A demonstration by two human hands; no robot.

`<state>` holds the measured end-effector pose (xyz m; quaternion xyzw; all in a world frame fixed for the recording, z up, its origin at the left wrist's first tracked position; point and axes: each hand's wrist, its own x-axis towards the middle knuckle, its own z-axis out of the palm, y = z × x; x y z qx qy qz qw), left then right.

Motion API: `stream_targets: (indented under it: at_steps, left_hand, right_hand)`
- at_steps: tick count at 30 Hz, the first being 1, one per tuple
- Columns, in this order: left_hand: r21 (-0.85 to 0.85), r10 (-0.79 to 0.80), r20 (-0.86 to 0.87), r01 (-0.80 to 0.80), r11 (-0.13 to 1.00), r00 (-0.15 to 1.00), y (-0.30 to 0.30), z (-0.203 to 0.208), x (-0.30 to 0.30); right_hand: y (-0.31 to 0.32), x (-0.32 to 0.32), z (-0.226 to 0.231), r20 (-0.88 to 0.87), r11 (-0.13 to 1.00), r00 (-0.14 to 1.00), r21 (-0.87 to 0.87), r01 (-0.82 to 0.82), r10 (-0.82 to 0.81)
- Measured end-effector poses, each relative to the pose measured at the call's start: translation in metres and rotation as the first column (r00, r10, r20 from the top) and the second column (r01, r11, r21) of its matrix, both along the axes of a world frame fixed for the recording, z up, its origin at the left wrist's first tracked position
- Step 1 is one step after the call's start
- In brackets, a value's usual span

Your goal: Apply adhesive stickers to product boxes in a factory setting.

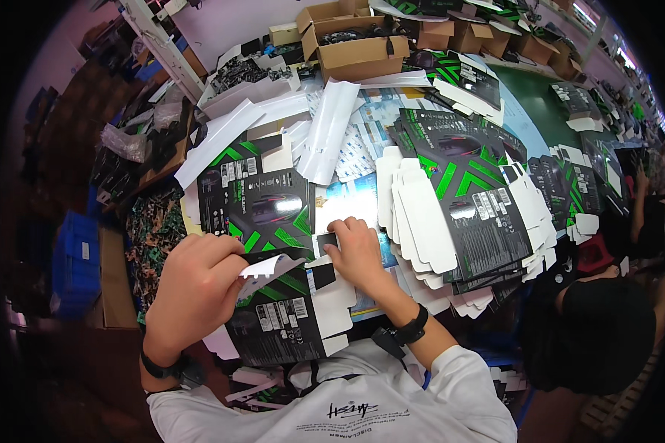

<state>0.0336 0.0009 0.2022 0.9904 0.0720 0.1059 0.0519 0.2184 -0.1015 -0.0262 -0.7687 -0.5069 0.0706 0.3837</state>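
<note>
In front of me lies a flat, unfolded mouse box (277,325), black with green stripes and white flaps. Above it sits another flat box (262,207) of the same print. My left hand (199,284) is closed, with thumb and fingers pinching a curled white piece (266,269) with a notched edge. Whether that piece belongs to the box cannot be made out. My right hand (356,252) bends over a small flap at the boxes' right edge, thumb and fingers around it. A dark patch (325,241) shows beside its thumb.
To the right leans a thick stack of flat mouse boxes (465,199). Glossy white sheets (329,133) lie at the back, before an open carton (358,48) of dark items. Blue bins (77,255) stand at left; a person in black (606,332) is at right.
</note>
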Motion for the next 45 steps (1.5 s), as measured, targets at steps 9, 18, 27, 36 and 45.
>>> stream_targets:
  at_steps: [9, 18, 27, 36, 45]
  left_hand:
    - [0.022, -0.042, 0.015, 0.042, 0.999, 0.999, -0.018, 0.007, -0.003]
    - [0.01, -0.06, 0.037, 0.059, 0.998, 0.998, -0.015, 0.008, -0.002]
    - [0.008, 0.002, 0.089, -0.003, 1.0, 0.996, -0.005, 0.008, 0.001]
    - [-0.082, -0.119, -0.027, 0.116, 0.99, 0.993, -0.021, 0.038, -0.029]
    - [-0.369, -0.388, -0.181, 0.303, 0.878, 0.904, -0.02, 0.067, -0.049]
  right_hand:
    - [0.0, 0.002, 0.0, -0.014, 0.999, 1.0, -0.036, -0.015, 0.014]
    - [0.002, 0.003, 0.004, -0.035, 0.999, 0.999, -0.031, -0.034, 0.033]
    - [-0.002, 0.016, 0.005, -0.03, 0.805, 0.812, 0.152, -0.573, 0.583]
    - [-0.066, 0.01, 0.065, -0.083, 0.762, 0.762, -0.037, -0.647, 0.642]
    - [-0.098, 0.01, 0.102, -0.151, 0.749, 0.759, -0.123, -0.651, 0.634]
